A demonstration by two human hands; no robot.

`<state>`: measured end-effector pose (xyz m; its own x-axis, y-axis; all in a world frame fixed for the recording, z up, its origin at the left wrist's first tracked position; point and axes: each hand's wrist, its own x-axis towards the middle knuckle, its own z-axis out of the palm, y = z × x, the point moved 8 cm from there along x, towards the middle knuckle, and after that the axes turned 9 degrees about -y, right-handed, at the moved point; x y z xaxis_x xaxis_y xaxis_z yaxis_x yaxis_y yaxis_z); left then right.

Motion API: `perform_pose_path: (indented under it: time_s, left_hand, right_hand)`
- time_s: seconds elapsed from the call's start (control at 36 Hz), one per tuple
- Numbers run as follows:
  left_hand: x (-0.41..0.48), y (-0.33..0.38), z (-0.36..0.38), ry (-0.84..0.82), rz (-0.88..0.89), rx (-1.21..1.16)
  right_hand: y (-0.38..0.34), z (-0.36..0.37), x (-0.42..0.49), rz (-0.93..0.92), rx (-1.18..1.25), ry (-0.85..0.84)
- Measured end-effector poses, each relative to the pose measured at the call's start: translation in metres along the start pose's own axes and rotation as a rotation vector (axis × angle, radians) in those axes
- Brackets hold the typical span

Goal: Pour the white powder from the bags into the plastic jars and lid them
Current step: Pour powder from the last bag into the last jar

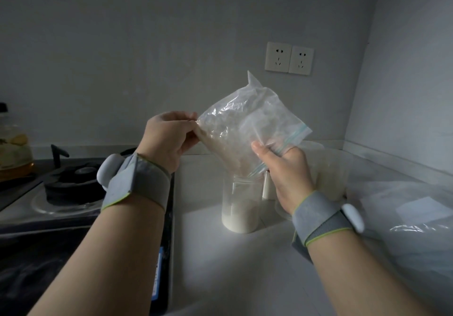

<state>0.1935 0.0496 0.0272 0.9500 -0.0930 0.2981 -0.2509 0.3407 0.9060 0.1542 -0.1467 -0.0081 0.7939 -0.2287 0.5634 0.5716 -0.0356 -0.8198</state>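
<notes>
- The zip bag (245, 129) hangs tipped over the jar (240, 207). Its blue-striped mouth points down to 6 o'clock and its closed end is up at 12.
- The bag's mouth covers the jar's rim, so I cannot tell whether powder is falling.
- White powder (239, 217) fills roughly the bottom third of the clear jar. More of it clouds the lower part of the bag, and crinkled film makes the amount hard to judge.
- The left hand (169, 139) pinches the bag's edge at its 9 o'clock side between thumb and fingertips.
- The right hand (286, 171) grasps the zip edge at the bag's 5 o'clock, thumb on the near face. Its fingers are behind the film, partly hidden.
- Both wrists wear grey wristbands (137, 183).
- The jar stands upright on the pale counter (232, 266), near the middle of the view.
- At the jar's 2 o'clock, half hidden by the right hand, stands a small white upright thing (268, 188). I cannot make out what it is.
- Beyond it at 3 o'clock sits a second bag (328, 173) holding pale powder, blurred.
- A clear plastic sheet (404, 207) lies further out at 3 o'clock, cut off by the frame.
- At the jar's 9 o'clock is a dark gas hob (71, 180). Past it is a bottle (12, 153) of yellowish liquid, cut off at the edge.
- Two wall sockets (289, 58) sit at 12 o'clock.
</notes>
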Motion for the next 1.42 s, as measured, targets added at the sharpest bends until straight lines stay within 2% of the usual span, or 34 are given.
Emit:
perform_pose_path:
  time_s: [0.14, 0.28, 0.44, 0.53, 0.64, 0.72, 0.81, 0.92, 0.97, 1.06, 1.22, 1.33, 1.42]
  left_hand:
    - [0.003, 0.005, 0.006, -0.039, 0.045, -0.08]
    - [0.004, -0.002, 0.004, -0.044, 0.014, -0.04]
    - [0.006, -0.008, -0.006, 0.03, -0.024, -0.02]
    - [0.009, -0.013, -0.014, 0.032, -0.101, 0.094]
    - [0.008, -0.015, -0.011, -0.07, -0.178, 0.248]
    - [0.005, -0.014, -0.003, -0.155, -0.176, 0.319]
    - [0.004, -0.012, -0.005, -0.113, -0.129, 0.371]
    - [0.006, -0.01, -0.008, -0.019, -0.092, 0.254]
    - [0.008, -0.01, -0.007, -0.057, -0.102, 0.227]
    - [0.006, -0.014, -0.003, -0.135, -0.12, 0.341]
    - [0.01, -0.006, -0.005, -0.008, -0.027, 0.192]
    - [0.009, -0.013, -0.004, -0.109, -0.113, 0.245]
    - [0.008, -0.015, -0.003, -0.109, -0.102, 0.267]
  right_hand:
    - [0.0, 0.001, 0.0, -0.006, 0.021, 0.007]
    - [-0.001, 0.002, 0.0, 0.002, 0.057, -0.002]
    - [0.0, 0.002, -0.001, -0.009, 0.033, -0.016]
    - [0.0, 0.001, -0.001, -0.009, 0.027, 0.003]
    - [-0.002, 0.0, -0.002, -0.019, 0.02, 0.009]
    - [-0.002, -0.001, -0.002, -0.01, 0.028, 0.014]
    - [-0.002, -0.001, -0.001, -0.017, 0.01, 0.021]
    - [-0.002, 0.001, -0.002, -0.017, 0.009, 0.017]
    - [-0.001, -0.001, -0.002, -0.009, 0.029, 0.032]
    - [-0.001, -0.001, -0.002, -0.002, 0.045, 0.038]
    - [-0.001, 0.002, -0.003, 0.01, 0.034, 0.031]
    - [0.003, -0.001, -0.003, 0.056, 0.057, 0.058]
    - [0.004, 0.0, -0.003, 0.067, 0.07, 0.058]
